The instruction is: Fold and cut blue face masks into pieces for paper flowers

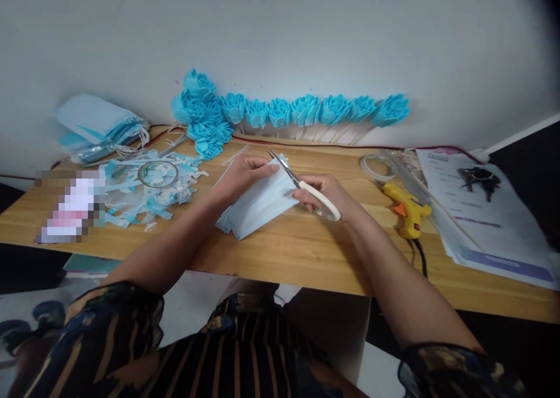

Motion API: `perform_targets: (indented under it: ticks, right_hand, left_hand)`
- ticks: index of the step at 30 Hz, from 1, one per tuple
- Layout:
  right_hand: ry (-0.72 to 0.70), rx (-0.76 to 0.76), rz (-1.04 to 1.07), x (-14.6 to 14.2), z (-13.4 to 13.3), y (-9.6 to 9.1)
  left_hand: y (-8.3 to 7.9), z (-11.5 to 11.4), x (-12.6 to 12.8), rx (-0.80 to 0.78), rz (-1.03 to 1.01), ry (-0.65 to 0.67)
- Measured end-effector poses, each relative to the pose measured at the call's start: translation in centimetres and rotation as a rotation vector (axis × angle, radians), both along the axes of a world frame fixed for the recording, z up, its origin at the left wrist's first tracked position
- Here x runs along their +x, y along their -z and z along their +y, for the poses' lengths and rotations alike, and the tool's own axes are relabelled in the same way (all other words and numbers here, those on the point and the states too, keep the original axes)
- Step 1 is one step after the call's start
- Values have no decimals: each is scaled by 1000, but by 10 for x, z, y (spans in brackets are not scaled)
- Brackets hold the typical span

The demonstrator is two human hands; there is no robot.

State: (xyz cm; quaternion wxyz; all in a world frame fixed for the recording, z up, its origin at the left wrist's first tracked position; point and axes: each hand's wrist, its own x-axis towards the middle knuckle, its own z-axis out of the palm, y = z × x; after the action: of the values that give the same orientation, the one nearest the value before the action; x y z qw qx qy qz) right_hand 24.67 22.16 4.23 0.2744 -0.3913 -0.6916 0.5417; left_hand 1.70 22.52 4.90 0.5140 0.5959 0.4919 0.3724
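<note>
My left hand pinches the upper edge of a pale blue face mask, which slants over the table in front of me. In my right hand is a pair of scissors with white handles. Their blades point up and left and lie across the mask's upper right corner, close to my left fingertips. The blades look slightly apart. Part of the handles is hidden by my right fingers.
Left lie blue and white scraps with a tape roll, and stacked masks. Blue fabric flowers lean on the wall. Right are a yellow glue gun, another tape roll, and keys on paper.
</note>
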Motion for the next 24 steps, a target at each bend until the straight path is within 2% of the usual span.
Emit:
perform_targets:
  ticks: [10,18,24]
  right_hand:
    - [8,-28,14,-1,-2,0]
    - [14,-25,27,-1,-2,0]
    - [15,-3,-9,1,-1,1]
  left_hand:
    - [-2,-1,-1,20,-28,6]
    - [1,2,-1,-14,-30,13]
    - [5,6,-1,41,-84,-10]
